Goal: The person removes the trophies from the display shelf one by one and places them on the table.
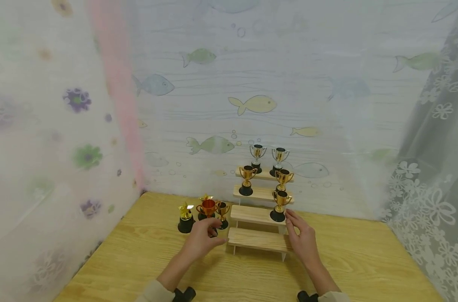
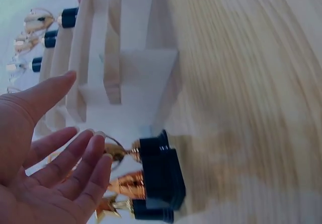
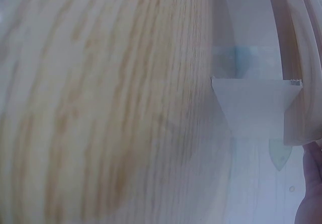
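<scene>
My left hand is in front of a cluster of trophies left of the wooden step stand. Its fingers are loosely bent, thumb apart, and hold nothing. Near its fingertips are a bronze trophy cup, a small gold cup and a gold star trophy; contact cannot be made out. At the stand's right end, my right hand has its fairly straight fingertips beside the black base of a gold trophy cup standing on the second step from the bottom. The right wrist view shows only this hand's edge.
Two silver cups, left and right, stand on the top step. Two gold cups, left and right, stand one step lower. Another star trophy is at far left. A printed curtain hangs behind the wooden table.
</scene>
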A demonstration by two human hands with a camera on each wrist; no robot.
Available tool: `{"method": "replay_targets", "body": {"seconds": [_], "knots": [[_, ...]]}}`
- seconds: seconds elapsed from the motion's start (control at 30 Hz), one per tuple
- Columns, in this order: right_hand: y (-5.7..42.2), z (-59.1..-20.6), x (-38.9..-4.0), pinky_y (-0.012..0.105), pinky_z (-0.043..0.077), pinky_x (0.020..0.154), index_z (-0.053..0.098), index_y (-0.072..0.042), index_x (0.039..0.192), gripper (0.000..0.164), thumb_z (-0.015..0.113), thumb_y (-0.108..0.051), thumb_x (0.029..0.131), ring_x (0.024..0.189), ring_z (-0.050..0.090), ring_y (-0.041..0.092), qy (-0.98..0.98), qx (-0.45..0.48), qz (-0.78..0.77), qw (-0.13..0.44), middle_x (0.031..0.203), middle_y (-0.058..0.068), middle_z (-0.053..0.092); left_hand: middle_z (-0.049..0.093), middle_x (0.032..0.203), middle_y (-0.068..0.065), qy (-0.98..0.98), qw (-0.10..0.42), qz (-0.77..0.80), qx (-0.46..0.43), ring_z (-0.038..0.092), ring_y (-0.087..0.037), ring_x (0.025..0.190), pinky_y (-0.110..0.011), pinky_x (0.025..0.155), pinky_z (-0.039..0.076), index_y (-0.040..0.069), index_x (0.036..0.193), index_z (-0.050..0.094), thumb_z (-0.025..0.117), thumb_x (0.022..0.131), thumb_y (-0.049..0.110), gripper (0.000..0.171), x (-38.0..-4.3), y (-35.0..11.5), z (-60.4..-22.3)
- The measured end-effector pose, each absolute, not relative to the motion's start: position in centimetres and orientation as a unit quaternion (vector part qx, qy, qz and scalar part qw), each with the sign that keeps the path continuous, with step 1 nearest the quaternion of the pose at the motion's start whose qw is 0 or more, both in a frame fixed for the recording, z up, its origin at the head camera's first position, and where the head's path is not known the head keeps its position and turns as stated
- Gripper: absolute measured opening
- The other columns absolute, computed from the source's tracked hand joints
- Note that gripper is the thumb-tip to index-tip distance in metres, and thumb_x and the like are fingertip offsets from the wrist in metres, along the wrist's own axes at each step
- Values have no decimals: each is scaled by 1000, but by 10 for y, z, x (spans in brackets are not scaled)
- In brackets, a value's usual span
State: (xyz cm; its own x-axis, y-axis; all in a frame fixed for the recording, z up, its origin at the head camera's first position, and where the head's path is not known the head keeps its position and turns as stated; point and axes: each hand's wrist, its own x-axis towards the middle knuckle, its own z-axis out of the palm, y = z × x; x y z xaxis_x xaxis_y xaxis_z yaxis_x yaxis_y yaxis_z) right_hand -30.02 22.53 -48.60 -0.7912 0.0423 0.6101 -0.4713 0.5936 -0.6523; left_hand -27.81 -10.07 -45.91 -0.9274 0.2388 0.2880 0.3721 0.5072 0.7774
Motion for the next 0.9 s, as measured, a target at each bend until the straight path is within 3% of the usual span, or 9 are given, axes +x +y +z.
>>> {"method": "replay_targets", "body": {"seconds": [0.17,0.27,0.37,0.63,0.9], "knots": [[225,-485,-300,14,42,100,68,6,128,30,57,-10,106,129,58,38,-843,129,429,297,138,16,63,69,115,-16,-861,70,-458,-211,66,-31,93,-37,77,56,1,122,69,86,85,23,46,-280,-86,-453],[225,-485,-299,10,40,100,68,7,127,30,57,-9,105,129,58,39,-841,131,432,297,138,18,63,70,114,-14,-856,79,-456,-229,66,-26,91,-39,79,56,3,120,70,86,85,25,45,-281,-76,-448],[224,-485,-299,-1,28,95,68,7,128,30,57,-10,106,129,58,39,-842,130,433,295,139,18,63,70,114,-14,-848,86,-460,-248,65,-23,91,-39,81,56,4,119,70,85,86,25,41,-282,-65,-444],[223,-484,-299,-2,28,95,68,7,128,30,56,-11,106,129,58,38,-842,124,434,296,139,17,63,69,117,-6,-850,82,-459,-245,65,-21,96,-36,83,55,8,125,69,82,90,28,43,-284,-40,-431],[223,-484,-298,1,30,96,69,7,125,28,58,-8,104,126,60,39,-838,135,426,314,136,18,65,69,120,-9,-842,102,-466,-252,67,-25,99,-39,84,57,6,126,69,80,91,30,44,-290,-20,-429]]}}
